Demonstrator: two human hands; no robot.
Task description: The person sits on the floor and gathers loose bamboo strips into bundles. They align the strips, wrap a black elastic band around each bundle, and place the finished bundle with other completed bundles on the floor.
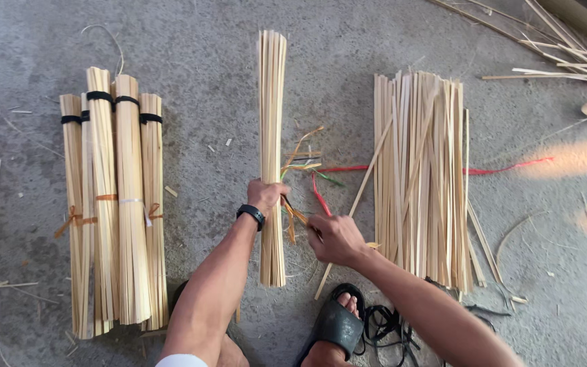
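Bamboo bundle [272,136] gripped by left hand [264,196] fingers; right hand [334,238] fingers pinch its tan tie strip [298,216].

Tied bundles [113,204] are lying on the floor [205,61] at frame left. A single bundle [272,136] is lying at centre, with cords [307,170] just right of it. Loose strips [419,177] are lying right of centre, and scattered strips [565,54] are lying at upper right.
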